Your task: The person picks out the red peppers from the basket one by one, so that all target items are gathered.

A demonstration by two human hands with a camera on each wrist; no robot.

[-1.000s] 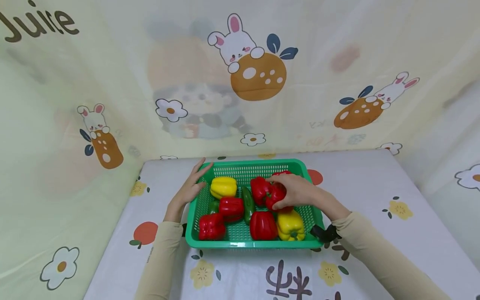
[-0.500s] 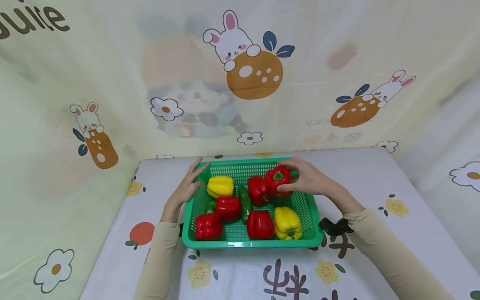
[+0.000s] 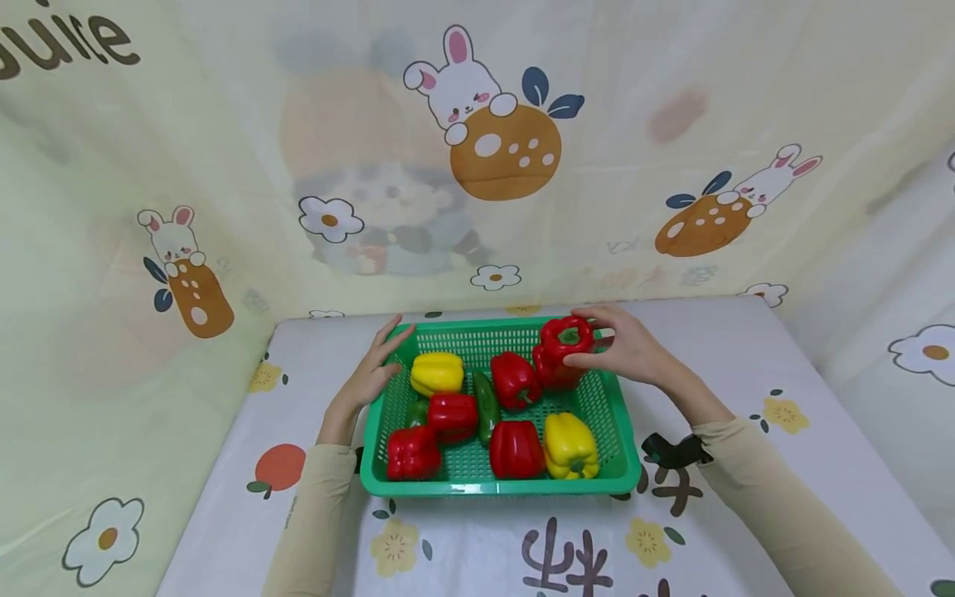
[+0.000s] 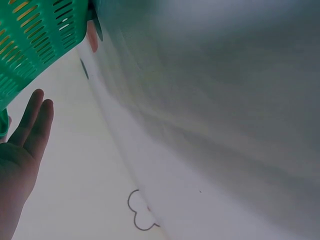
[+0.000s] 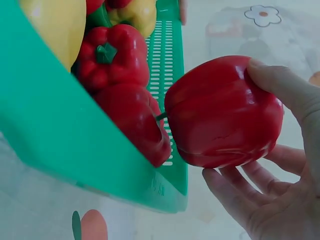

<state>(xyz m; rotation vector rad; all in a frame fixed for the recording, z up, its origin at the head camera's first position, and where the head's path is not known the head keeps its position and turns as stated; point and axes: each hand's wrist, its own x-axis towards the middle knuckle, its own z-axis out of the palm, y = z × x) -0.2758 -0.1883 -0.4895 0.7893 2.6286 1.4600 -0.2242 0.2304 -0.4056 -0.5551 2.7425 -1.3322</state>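
My right hand grips a red bell pepper between thumb and fingers, at the back right corner of a green plastic basket. In the head view, the held pepper overlaps another red bell pepper in that corner. A third red bell pepper lies just left of them. At the basket's left end, my left hand rests by the rim with its fingers extended. The left wrist view shows this left hand with straight fingers beside the basket wall.
Inside the basket also lie a yellow bell pepper at back left, another yellow bell pepper at front right, several more red bell peppers and a long green pepper. A printed cloth covers the table; a patterned curtain rises behind it.
My right hand has lifted the red bell pepper from the basket's right part and carried it back and right, turning its stem end into view. The left hand stays at the rim.
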